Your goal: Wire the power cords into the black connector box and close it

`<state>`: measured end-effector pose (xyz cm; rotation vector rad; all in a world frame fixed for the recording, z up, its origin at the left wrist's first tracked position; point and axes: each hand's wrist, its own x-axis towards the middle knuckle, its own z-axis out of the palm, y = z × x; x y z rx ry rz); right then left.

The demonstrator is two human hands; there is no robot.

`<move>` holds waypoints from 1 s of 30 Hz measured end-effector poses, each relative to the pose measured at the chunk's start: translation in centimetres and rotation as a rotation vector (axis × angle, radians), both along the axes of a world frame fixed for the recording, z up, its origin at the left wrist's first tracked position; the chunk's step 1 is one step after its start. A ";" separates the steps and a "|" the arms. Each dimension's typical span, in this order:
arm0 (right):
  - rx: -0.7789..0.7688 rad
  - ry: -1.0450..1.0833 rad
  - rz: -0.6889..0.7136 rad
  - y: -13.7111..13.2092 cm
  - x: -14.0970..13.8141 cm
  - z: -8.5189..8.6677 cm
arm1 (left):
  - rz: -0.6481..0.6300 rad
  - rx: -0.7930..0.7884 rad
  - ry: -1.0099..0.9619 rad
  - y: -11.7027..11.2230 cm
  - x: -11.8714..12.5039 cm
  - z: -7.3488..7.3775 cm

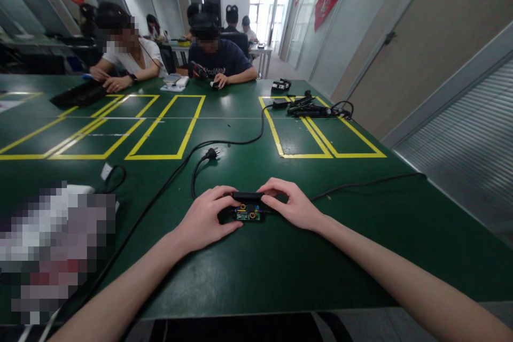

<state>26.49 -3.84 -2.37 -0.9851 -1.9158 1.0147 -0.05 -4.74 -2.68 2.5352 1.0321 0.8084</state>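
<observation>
In front of me on the green table lies an opened black power adapter, its green circuit board (243, 216) with copper-coloured coils facing up. A long black cover (247, 196) stands tilted along the board's far edge. My left hand (210, 216) curls around the left end, fingers on the cover and thumb by the board's near corner. At the right end, my right hand (290, 206) pinches the cover between thumb and fingers. A black cord with a plug (211, 154) runs behind my left hand; another cord (368, 180) leads off to the right.
A long black cable (160, 195) crosses the table towards a pile of black parts (315, 109) at the far right. Yellow tape (156, 157) marks rectangles. A blurred-out package (60, 246) lies at left. Across the table, two people (128, 59) handle black items.
</observation>
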 end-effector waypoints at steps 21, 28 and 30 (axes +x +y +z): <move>0.420 -0.246 0.222 -0.4 0.7 0.5 | -0.122 -0.099 0.000 -0.1 0.1 0.8; 0.493 -0.367 0.276 0.0 0.1 -0.9 | -0.076 -0.073 -0.033 0.1 0.5 0.6; 0.511 -0.395 0.243 0.0 0.0 -0.9 | -0.065 -0.065 -0.004 0.2 0.6 0.5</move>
